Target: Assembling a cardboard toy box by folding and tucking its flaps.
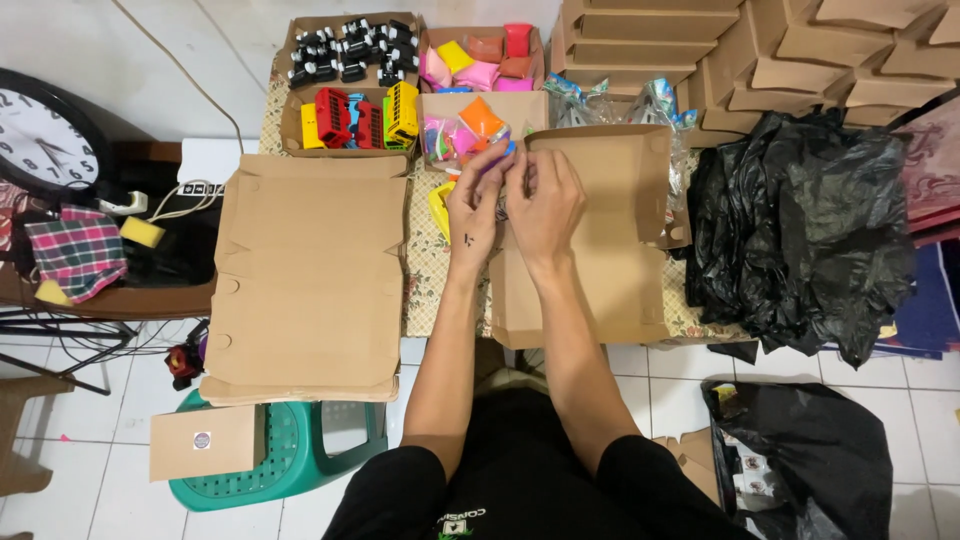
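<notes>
My left hand [478, 205] and my right hand [547, 200] are pressed together above the left edge of an open flat cardboard box [610, 250] on the table. Both pinch a small bag of colourful pieces [505, 160], mostly hidden by the fingers. A yellow piece [439, 205] lies just left of my left hand. Behind the hands stands a cardboard box of bright plastic-wrapped toys [470, 125].
A stack of flat cardboard boxes [310, 270] rests on a green stool [290, 455] at the left. Trays of black toy cars [350, 50], red and yellow buses [360, 118] and coloured blocks [485, 55] stand behind. Black plastic bags [800, 230] lie at the right; folded boxes [760, 50] are stacked behind them.
</notes>
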